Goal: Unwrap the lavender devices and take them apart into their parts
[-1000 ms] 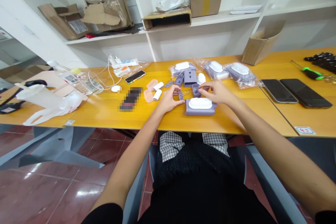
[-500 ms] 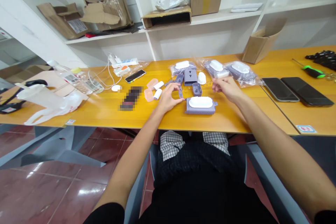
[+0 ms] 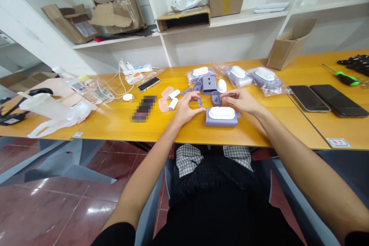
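Note:
My left hand (image 3: pixel 186 109) curls over the table with its fingertips on a ribbed lilac plastic strip (image 3: pixel 199 100), which it seems to pinch. My right hand (image 3: pixel 240 100) pinches a small coiled metal spring (image 3: pixel 230 95) between its fingertips. Just below that spring sits a small open lilac plastic case (image 3: pixel 216 98). In front of my hands lies a lilac device with a white oval top (image 3: pixel 221 117). Behind them stand a lilac socket housing (image 3: pixel 209 85) and a white oval cap (image 3: pixel 221 85).
Bagged lilac-and-white units (image 3: pixel 238 73) lie along the back of the wooden table (image 3: pixel 115 127). Pink cups (image 3: pixel 163 105) and white cylinders (image 3: pixel 173 103) lie left of my hands. Phones (image 3: pixel 339 100) and a green-handled screwdriver (image 3: pixel 346 78) lie on the right.
My right hand has come back left from its position half a second ago, with the spring still in its fingertips. My left hand has stayed at the lilac strip.

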A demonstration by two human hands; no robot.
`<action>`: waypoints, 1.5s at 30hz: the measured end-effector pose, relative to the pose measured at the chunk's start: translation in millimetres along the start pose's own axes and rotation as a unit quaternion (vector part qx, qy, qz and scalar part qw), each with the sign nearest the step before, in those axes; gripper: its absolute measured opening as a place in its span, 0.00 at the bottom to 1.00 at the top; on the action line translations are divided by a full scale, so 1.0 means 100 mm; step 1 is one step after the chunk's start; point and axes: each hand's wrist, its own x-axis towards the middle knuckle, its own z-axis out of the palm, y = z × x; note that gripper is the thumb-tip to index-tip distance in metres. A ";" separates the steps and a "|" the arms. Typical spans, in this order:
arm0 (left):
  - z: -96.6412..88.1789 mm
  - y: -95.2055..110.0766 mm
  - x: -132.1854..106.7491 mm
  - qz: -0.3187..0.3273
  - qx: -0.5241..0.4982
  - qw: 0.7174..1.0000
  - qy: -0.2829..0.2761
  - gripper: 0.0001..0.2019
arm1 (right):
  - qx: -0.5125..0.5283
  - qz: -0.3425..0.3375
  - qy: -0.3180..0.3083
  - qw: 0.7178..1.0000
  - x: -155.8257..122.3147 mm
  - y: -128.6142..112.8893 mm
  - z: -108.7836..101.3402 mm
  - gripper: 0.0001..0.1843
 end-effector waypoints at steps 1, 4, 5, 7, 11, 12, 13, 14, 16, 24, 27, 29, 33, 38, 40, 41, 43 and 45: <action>0.02 -0.02 0.00 0.002 -0.014 1.000 0.006 0.25 | -0.005 0.002 -0.010 1.000 0.01 -0.02 -0.01 0.18; 0.05 -0.05 0.00 0.015 -0.036 0.999 0.015 0.26 | -0.011 0.008 -0.045 0.999 -0.01 -0.12 -0.06 0.19; 0.06 -0.05 0.00 0.018 -0.038 0.999 0.017 0.26 | -0.011 0.004 -0.053 0.999 -0.02 -0.15 -0.07 0.20; 0.06 -0.04 0.01 0.021 -0.035 0.999 0.018 0.25 | -0.009 -0.013 -0.051 0.999 -0.03 -0.23 -0.07 0.22; 0.04 -0.01 0.01 0.025 -0.035 0.999 0.007 0.24 | -0.008 -0.050 0.001 0.999 0.00 -0.28 -0.07 0.26; 0.03 -0.01 0.00 0.023 -0.042 0.999 0.004 0.24 | -0.012 -0.059 0.006 0.998 0.01 -0.26 -0.08 0.25; 0.04 -0.01 0.00 0.020 -0.051 0.998 0.003 0.25 | -0.019 -0.067 0.007 0.998 0.03 -0.23 -0.09 0.24; 0.04 -0.01 0.00 0.014 -0.062 0.998 0.004 0.25 | -0.029 -0.074 0.007 0.997 0.05 -0.19 -0.09 0.23; 0.05 -0.02 -0.01 -0.004 -0.087 0.996 0.006 0.28 | -0.046 -0.092 0.014 0.995 0.07 -0.11 -0.10 0.20; 0.04 -0.02 0.03 -0.102 -0.182 0.978 0.019 0.31 | -0.106 -0.178 0.081 0.975 0.01 -0.12 -0.08 0.06; 0.01 -0.05 0.05 -0.124 -0.182 0.975 0.038 0.24 | -0.144 -0.208 0.111 0.961 0.00 -0.17 -0.10 0.08; -0.02 -0.07 0.05 -0.130 -0.149 0.979 0.052 0.20 | -0.163 -0.217 0.113 0.956 0.00 -0.18 -0.10 0.09; -0.09 -0.05 0.03 -0.080 0.037 0.996 0.028 0.15 | -0.207 -0.198 0.068 0.956 0.02 -0.17 -0.09 0.08; -0.14 -0.04 0.00 -0.059 0.146 0.987 -0.040 0.12 | -0.292 -0.127 0.013 0.948 0.07 -0.31 -0.04 0.07; -0.15 -0.05 0.00 -0.073 0.143 0.986 -0.047 0.12 | -0.332 -0.107 -0.005 0.937 0.09 -0.42 0.02 0.07; -0.15 -0.06 0.01 -0.078 0.145 0.985 -0.048 0.12 | -0.352 -0.099 -0.015 0.931 0.11 -0.47 0.05 0.08; -0.17 -0.07 0.01 -0.081 0.161 0.983 -0.046 0.13 | -0.386 -0.087 -0.044 0.917 0.13 -0.59 0.16 0.08; -0.18 -0.08 0.01 -0.079 0.181 0.979 -0.045 0.14 | -0.403 -0.082 -0.067 0.909 0.14 -0.68 0.31 0.11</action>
